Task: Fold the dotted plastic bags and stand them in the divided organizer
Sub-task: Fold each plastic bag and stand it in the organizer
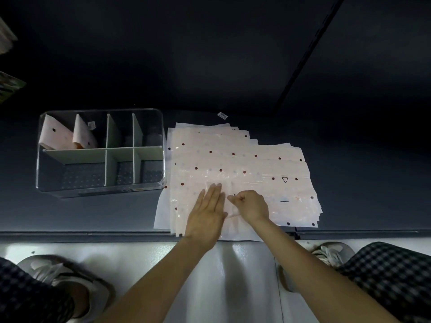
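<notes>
A fanned stack of pale pink dotted plastic bags (240, 169) lies flat on the dark table, right of a clear divided organizer (100, 191). Two folded bags stand in its back-left compartments, one (54, 134) at the far left and one (82, 134) beside it. My left hand (206, 213) presses flat, fingers straight, on the near part of the top bag. My right hand (250, 205) is beside it, fingers curled, pinching a fold of the same top bag.
The table's front edge (93, 234) runs just under my wrists. A small tag (222, 115) lies behind the stack. Below are a pale floor, my two shoes (331, 250) and checked trouser legs. Some items sit at the far left edge (7, 89).
</notes>
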Demonstrator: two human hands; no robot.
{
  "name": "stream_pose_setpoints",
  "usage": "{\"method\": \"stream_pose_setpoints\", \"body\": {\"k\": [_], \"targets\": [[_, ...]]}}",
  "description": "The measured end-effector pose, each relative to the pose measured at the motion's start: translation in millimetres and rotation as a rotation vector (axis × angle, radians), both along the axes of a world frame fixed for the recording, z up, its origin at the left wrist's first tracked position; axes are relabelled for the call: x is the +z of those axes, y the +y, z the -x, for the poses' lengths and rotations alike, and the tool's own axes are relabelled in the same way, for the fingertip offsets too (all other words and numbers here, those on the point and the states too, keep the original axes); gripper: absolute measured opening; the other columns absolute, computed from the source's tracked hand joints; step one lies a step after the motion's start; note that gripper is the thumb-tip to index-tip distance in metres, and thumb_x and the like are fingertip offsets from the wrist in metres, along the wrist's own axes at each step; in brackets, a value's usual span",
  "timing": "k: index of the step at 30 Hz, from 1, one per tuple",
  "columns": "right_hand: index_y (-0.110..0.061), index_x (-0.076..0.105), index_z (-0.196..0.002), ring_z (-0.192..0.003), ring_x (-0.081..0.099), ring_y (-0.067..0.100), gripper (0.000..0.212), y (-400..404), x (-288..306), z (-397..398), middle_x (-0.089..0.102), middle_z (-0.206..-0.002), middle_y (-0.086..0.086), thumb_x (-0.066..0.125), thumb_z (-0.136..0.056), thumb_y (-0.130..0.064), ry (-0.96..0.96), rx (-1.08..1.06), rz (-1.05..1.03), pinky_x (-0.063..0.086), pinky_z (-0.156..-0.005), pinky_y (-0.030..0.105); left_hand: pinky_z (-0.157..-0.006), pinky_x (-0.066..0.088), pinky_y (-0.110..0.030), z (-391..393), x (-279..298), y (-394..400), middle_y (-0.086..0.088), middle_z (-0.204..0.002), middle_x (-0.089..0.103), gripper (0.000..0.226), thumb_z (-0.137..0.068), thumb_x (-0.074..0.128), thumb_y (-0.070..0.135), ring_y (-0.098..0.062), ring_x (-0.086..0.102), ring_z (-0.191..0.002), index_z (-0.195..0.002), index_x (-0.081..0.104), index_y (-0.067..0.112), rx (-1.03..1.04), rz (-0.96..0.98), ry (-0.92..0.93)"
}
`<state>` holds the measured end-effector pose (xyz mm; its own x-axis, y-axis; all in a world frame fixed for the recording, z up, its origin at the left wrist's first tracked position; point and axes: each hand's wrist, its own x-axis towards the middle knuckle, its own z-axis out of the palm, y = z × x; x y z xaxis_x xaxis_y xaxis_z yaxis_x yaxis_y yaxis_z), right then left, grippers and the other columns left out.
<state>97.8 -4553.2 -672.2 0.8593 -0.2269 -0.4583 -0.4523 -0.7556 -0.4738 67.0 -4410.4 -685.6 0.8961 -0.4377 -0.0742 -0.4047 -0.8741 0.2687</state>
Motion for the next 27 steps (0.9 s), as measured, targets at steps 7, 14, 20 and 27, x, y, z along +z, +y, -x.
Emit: {"method": "stream_pose_setpoints", "body": {"k": [7, 14, 20, 27], "targets": [[-0.017, 0.033, -0.045, -0.063, 0.042, 0.023, 0.057, 3, 4, -4, 0.036, -0.047, -0.006, 0.056, -0.089, -0.046, 0.018, -0.014, 0.034, 0.031, -0.064, 0.029, -0.114, -0.018, -0.031, -14, -19, 24, -0.003, -0.149, -0.033, 0.075, -0.095, 0.01, 0.058, -0.017, -0.03, -0.138, -0.144, -0.023, 0.013, 0.0, -0.165, 0.096], [-0.023, 0.047, -0.066, -0.082, 0.057, 0.021, 0.034, 4, 3, 4, 0.053, -0.07, -0.009, 0.055, -0.088, -0.047, -0.025, -0.057, 0.1, 0.043, -0.078, 0.034, -0.117, -0.014, -0.036, -14, -20, 26, -0.006, -0.145, -0.039, 0.081, -0.09, 0.005, 0.065, -0.018, -0.03, -0.138, -0.141, -0.03, 0.012, -0.024, -0.204, 0.086], [-0.015, 0.071, -0.083, -0.09, 0.063, 0.025, 0.015, -6, 0, 28, 0.07, -0.092, -0.001, 0.08, -0.071, -0.01, -0.734, 0.456, 0.157, 0.047, -0.08, 0.034, -0.116, -0.016, -0.036, -15, -18, 26, -0.005, -0.142, -0.041, 0.08, -0.091, 0.007, 0.065, -0.018, -0.034, -0.135, -0.139, -0.031, 0.013, -0.034, -0.205, 0.105], [-0.011, 0.078, -0.083, -0.081, 0.072, 0.017, 0.037, -30, 2, 27, 0.075, -0.093, 0.002, 0.093, -0.049, -0.012, -0.846, 0.978, 0.269, 0.059, -0.069, 0.032, -0.117, -0.014, -0.037, -17, -15, 30, -0.005, -0.146, -0.037, 0.079, -0.093, 0.013, 0.063, -0.02, -0.03, -0.139, -0.143, -0.027, 0.015, -0.063, -0.175, 0.142]]}}
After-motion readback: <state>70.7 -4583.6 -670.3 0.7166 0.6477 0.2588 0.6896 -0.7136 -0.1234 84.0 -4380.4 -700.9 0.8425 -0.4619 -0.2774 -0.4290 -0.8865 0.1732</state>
